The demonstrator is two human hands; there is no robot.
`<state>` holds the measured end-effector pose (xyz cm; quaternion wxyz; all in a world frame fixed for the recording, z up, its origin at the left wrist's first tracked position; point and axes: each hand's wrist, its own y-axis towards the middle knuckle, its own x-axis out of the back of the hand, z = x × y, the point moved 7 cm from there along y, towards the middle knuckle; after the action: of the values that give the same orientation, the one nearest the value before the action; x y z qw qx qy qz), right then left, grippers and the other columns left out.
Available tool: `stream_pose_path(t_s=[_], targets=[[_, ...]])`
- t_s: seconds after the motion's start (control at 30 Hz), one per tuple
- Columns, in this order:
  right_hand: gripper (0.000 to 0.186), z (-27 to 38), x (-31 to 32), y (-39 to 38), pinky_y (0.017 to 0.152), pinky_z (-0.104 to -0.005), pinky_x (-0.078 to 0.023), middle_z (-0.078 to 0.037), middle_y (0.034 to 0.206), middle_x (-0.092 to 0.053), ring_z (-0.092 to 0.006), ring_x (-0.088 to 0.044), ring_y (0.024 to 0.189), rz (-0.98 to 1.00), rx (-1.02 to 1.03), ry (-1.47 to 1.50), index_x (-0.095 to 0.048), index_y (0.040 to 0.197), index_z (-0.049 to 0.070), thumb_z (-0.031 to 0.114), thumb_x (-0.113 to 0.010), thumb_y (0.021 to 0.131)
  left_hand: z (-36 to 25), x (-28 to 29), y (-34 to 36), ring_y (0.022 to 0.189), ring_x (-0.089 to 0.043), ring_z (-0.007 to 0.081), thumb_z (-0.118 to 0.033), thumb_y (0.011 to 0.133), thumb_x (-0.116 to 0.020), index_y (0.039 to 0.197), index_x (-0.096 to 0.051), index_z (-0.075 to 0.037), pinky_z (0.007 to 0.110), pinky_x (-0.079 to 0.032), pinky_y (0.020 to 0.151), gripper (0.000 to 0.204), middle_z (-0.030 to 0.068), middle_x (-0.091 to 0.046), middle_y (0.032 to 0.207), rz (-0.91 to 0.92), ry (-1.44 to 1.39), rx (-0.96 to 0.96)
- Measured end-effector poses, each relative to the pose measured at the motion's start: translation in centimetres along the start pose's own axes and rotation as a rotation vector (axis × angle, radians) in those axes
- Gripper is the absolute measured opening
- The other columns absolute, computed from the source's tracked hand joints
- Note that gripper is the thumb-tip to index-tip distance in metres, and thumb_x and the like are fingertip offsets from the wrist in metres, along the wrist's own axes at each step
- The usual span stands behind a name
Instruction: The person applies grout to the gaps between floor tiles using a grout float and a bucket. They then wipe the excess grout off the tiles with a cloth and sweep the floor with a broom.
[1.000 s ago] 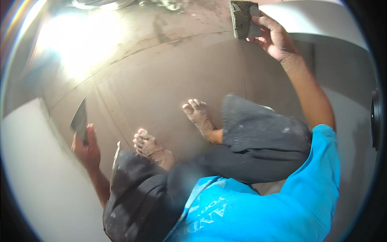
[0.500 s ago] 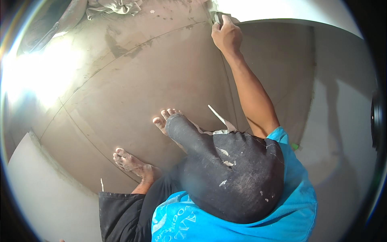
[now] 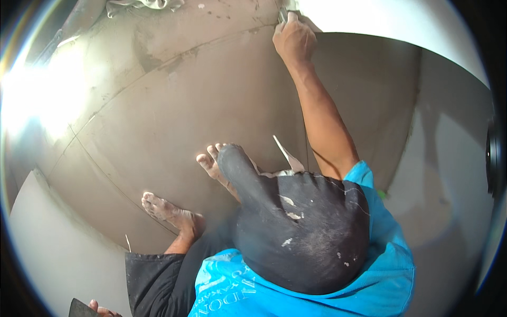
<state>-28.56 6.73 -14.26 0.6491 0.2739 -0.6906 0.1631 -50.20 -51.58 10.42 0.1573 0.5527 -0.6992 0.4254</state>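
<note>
We clamp what looks like a grey pad (image 3: 283, 16) in our right hand (image 3: 294, 42), beside the white wall (image 3: 369, 18). Our left hand (image 3: 103, 311) grips a trowel (image 3: 81, 308).

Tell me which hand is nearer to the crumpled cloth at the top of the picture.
Right. The right hand reaches far forward, to the right of the crumpled cloth and apart from it; the left hand is at the lower left edge, much farther back.
</note>
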Motion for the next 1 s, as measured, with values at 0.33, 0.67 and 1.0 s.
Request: stream_pose_path(t_s=[0.33,0.67,1.0], targets=[[0.031,-0.4,1.0,-2.3,0.083,-0.0351,-0.055,-0.008,0.105,-0.072,-0.0267,-0.067,0.095,-0.224,0.387,0.426,-0.07,0.11,0.009,0.004,-0.064,0.08,0.9,-1.8,0.2,0.047,-0.041,0.0089,0.004,0.087,-0.053,0.099,-0.062,0.013,0.026,-0.046,0.053,0.018,0.0055,-0.051,0.059,0.118,0.099,-0.119],[0.027,-0.4,0.2,-0.7,0.072,-0.0449,-0.053,-0.021,0.081,-0.068,-0.0347,-0.067,0.087,0.008,0.065,0.145,-0.065,0.1,0.0,0.021,-0.062,0.084,-0.3,-2.5,-0.6,0.047,-0.038,0.01,0.005,0.087,-0.045,0.065,-0.051,0.001,0.047,-0.048,0.099,0.023,0.0042,-0.045,0.055,0.139,0.067,-0.165],[0.032,2.7,-0.7,-2.2,0.08,-0.0366,-0.054,-0.004,0.099,-0.073,-0.0247,-0.065,0.09,-0.039,0.39,0.461,-0.072,0.111,0.012,0.012,-0.066,0.08,-1.8,-3.4,-0.7,0.049,-0.037,0.0108,0.009,0.085,-0.046,0.062,-0.049,-0.001,0.053,-0.044,0.104,0.025,0.0035,-0.044,0.055,0.184,0.113,-0.282]])
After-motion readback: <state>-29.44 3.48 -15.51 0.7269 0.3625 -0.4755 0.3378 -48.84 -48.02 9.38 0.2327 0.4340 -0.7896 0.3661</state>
